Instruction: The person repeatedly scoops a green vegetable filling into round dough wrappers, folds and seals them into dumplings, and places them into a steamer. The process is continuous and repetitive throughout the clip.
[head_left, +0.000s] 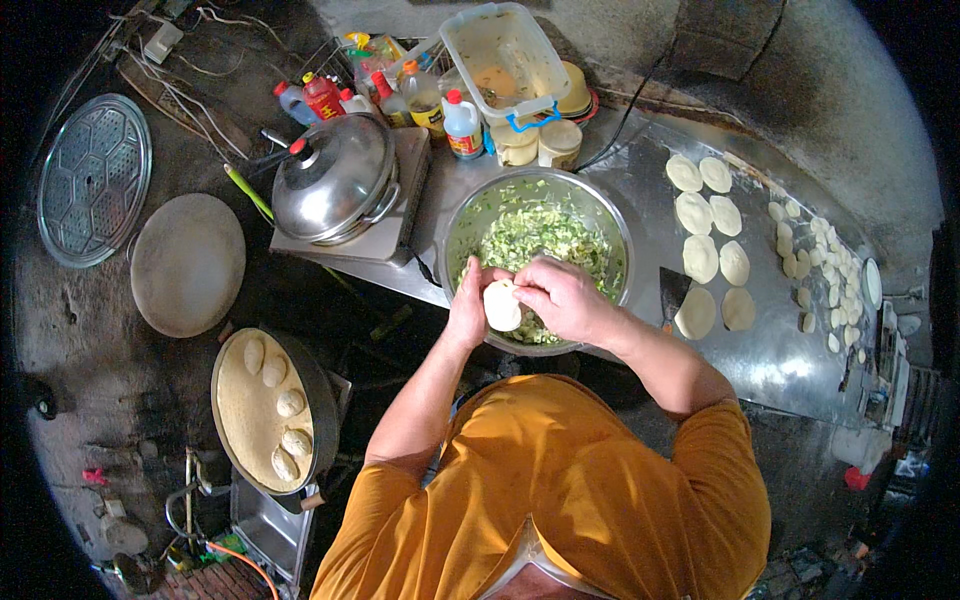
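A round of white dough (501, 307) rests in my left hand (471, 304), above the near rim of a large steel bowl (616, 217). My right hand (562, 296) pinches the dough's upper edge between thumb and fingers. Whether filling sits inside the dough is hidden from this side. Chopped green and pale vegetable filling (544, 229) lies in the bowl beneath both hands. Flat dough wrappers (699, 259) are laid out in two columns on the steel table to the right. Beside the nearest ones lies a dark-bladed scraper (673, 289).
Small dough pieces (832, 270) are scattered at the table's far right. A lidded steel wok (337, 176) stands on a cooker left of the bowl. Several filled buns (290, 403) sit in a round pan (240, 420) at lower left. Bottles (461, 124) and a plastic tub (506, 60) stand behind.
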